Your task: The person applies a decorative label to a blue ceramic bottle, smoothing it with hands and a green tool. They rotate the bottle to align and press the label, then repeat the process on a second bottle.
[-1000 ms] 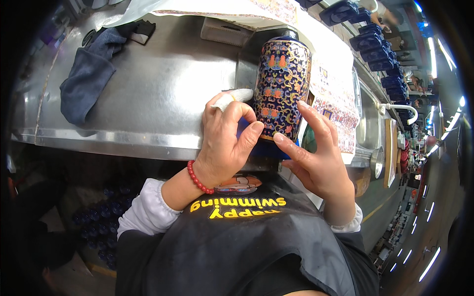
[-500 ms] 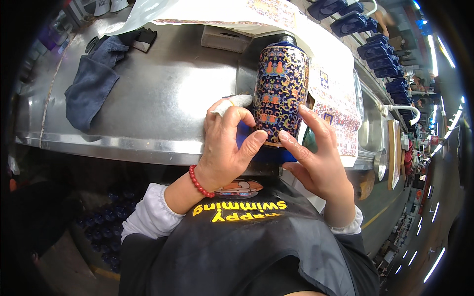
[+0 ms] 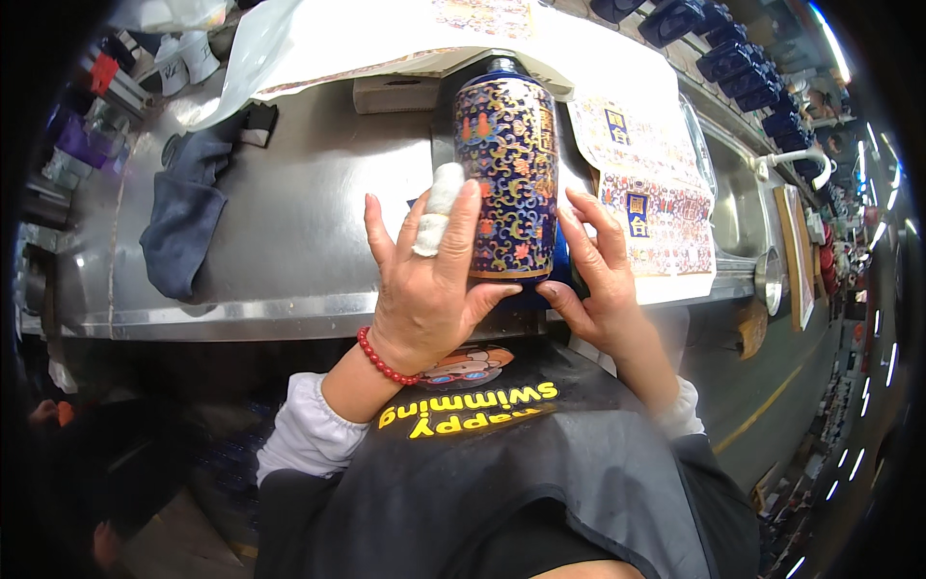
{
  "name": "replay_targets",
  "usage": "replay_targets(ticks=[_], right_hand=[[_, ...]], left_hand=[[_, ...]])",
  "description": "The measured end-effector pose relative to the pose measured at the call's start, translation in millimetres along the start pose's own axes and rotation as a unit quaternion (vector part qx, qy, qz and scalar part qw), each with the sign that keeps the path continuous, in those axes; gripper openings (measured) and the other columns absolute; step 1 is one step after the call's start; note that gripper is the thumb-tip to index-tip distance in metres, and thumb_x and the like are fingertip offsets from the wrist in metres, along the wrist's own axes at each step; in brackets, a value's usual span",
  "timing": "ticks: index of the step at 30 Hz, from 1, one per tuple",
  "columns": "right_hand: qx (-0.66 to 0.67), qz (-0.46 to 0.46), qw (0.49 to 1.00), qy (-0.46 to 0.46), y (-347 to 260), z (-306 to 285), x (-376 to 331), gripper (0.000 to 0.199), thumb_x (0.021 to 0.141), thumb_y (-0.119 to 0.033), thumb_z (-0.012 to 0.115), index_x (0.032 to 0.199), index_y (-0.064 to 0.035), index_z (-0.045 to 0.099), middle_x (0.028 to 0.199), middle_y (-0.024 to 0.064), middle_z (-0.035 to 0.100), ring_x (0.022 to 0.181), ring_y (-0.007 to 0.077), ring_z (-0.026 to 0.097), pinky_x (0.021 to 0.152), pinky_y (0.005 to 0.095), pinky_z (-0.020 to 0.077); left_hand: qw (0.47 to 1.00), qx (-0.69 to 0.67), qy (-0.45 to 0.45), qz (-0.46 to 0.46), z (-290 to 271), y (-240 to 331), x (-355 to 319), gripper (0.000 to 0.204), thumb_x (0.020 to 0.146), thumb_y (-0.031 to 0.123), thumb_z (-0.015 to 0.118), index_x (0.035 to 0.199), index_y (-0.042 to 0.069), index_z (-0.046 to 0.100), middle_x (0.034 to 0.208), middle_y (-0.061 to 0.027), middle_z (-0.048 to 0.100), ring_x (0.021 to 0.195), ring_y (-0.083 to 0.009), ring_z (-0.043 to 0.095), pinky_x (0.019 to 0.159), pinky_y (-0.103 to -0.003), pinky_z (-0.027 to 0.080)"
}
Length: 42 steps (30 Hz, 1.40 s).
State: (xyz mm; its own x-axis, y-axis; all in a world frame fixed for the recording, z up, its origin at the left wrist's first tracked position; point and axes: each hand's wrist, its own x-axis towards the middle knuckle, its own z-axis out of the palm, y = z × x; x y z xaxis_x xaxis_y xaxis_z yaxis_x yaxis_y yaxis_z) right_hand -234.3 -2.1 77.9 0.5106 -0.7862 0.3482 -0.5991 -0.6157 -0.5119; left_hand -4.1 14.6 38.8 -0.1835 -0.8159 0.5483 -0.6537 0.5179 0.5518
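Observation:
A dark blue bottle with a gold, red and blue scroll pattern lies on the metal worktop, its narrow neck pointing away from me. My left hand is at its left side, fingers stretched and spread. The index finger lies along the patterned side and the thumb is by the base. White wrapping covers one finger of that hand. My right hand has bent fingers against the bottle's right side, with its thumb at the base edge. Patterned transfer sheets lie to the right. What supports the bottle underneath is mostly hidden.
A grey-blue cloth lies on the worktop at left. A pale block sits behind the bottle. At right are a sink with a white tap. Several blue bottles stand at the far right.
The bottle now shows more of its right-hand pattern, as if rolled leftward. My left fingers have straightened from a curl, and my right fingers have bent in lower along its side. The view has shifted.

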Motion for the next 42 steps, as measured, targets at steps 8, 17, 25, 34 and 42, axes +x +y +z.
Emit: replay_targets(ticks=[8, 17, 25, 34, 42], right_hand=[[-0.012, -0.060, 0.998, -0.003, 4, -1, -15, 0.076, 0.077, -0.007, 0.082, 0.147, -0.0054, 0.051, 0.152, 0.0266, 0.038, 0.132, 0.0420, 0.049, 0.108, 0.0494, 0.0429], [0.022, -0.038, 0.999, 0.010, 11, 6, -21, 0.075, 0.079, -0.013, 0.082, 0.146, -0.0035, 0.051, 0.153, 0.0260, 0.037, 0.131, 0.0418, 0.048, 0.109, 0.0494, 0.0423], [0.049, -0.071, 0.996, 0.005, 10, 7, -18, 0.073, 0.078, -0.015, 0.083, 0.146, -0.0109, 0.055, 0.154, 0.0263, 0.036, 0.135, 0.0441, 0.045, 0.111, 0.0511, 0.0412], [0.035, -0.055, 0.998, 0.004, 13, 8, -27, 0.073, 0.074, -0.013, 0.082, 0.143, -0.0134, 0.058, 0.149, 0.0228, 0.044, 0.131, 0.0411, 0.049, 0.107, 0.0499, 0.0426], [0.127, 0.013, 0.989, 0.077, 20, -9, 26, 0.057, 0.090, -0.018, 0.073, 0.143, -0.0050, 0.056, 0.147, 0.0247, 0.043, 0.116, 0.0365, 0.055, 0.103, 0.0460, 0.0455]], left_hand=[[1.000, 0.021, -0.008, 0.010, -4, -1, -2, 0.095, 0.080, 0.054, 0.078, 0.153, 0.007, 0.042, 0.150, -0.0179, 0.047, 0.139, -0.0423, 0.038, 0.117, -0.067, 0.006], [1.000, 0.004, -0.005, 0.030, 7, 4, 11, 0.092, 0.078, 0.039, 0.083, 0.154, 0.005, 0.042, 0.146, -0.0174, 0.054, 0.142, -0.0441, 0.039, 0.118, -0.068, 0.005], [0.993, 0.096, -0.046, 0.048, -2, 3, 2, 0.075, 0.087, 0.033, 0.076, 0.153, 0.015, 0.047, 0.151, -0.0169, 0.051, 0.147, -0.0417, 0.034, 0.120, -0.065, 0.002], [0.995, 0.067, -0.051, 0.047, 0, 1, 2, 0.069, 0.087, 0.032, 0.076, 0.149, 0.014, 0.053, 0.148, -0.0189, 0.053, 0.144, -0.0413, 0.040, 0.120, -0.064, 0.005], [0.995, -0.089, -0.037, -0.024, -15, -16, 42, 0.085, 0.102, 0.062, 0.043, 0.152, -0.006, 0.039, 0.155, -0.0279, 0.042, 0.148, -0.0414, 0.035, 0.122, -0.058, 0.002]])
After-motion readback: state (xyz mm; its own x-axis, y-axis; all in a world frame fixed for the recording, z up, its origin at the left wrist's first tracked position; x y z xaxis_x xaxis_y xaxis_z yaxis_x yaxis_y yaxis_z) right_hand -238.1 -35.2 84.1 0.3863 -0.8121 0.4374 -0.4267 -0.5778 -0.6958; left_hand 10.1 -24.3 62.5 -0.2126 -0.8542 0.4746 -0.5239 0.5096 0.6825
